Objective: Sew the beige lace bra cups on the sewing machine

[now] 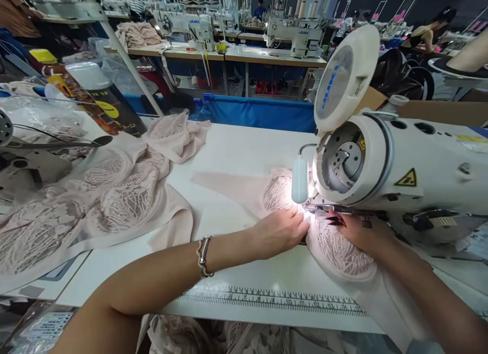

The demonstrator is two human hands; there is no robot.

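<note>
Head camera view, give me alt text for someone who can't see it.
A person's bare left hand and right hand touch pale pink lace fabric at a white sewing machine with its round cover raised. More pale pink lace pieces lie at left on a white tabletop bearing a printed black ruler.

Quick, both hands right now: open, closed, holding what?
Left hand: closed on the lace fabric.
Right hand: at the lace fabric beside dark pointed blades, partly hidden by the sewing machine; grip cannot be told.
</note>
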